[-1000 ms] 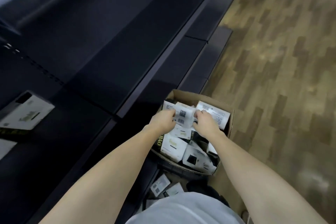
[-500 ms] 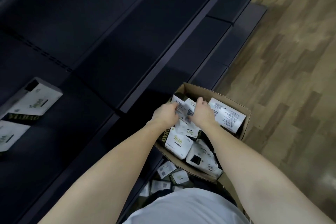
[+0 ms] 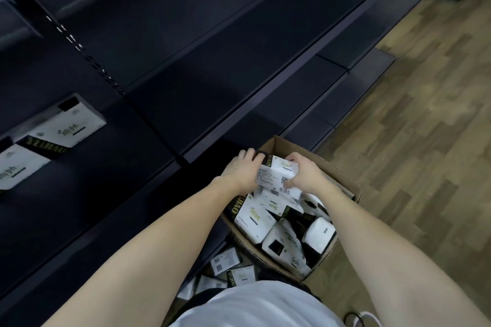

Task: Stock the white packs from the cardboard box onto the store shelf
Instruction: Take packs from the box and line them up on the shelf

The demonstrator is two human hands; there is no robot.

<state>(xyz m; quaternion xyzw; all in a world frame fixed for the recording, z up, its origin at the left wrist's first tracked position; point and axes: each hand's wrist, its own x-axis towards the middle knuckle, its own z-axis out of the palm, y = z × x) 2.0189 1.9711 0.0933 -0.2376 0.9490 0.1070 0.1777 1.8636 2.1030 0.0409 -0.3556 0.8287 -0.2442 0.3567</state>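
Head view: both hands clasp one white pack (image 3: pixel 279 176) over the cardboard box (image 3: pixel 342 183), left hand (image 3: pixel 243 171) and right hand (image 3: pixel 305 176) at opposite ends of its long axis; store shelf (image 3: pixel 186 103) lies up-left, nearer the left hand.

Both bare forearms reach forward and down, converging toward each other. The left hand (image 3: pixel 243 171) lies palm down, fingers curled over the far left edge of a white pack (image 3: pixel 276 176). The right hand (image 3: pixel 305 176) faces it, fingers hooked over the pack's far right corner, thumb pinching the near side.
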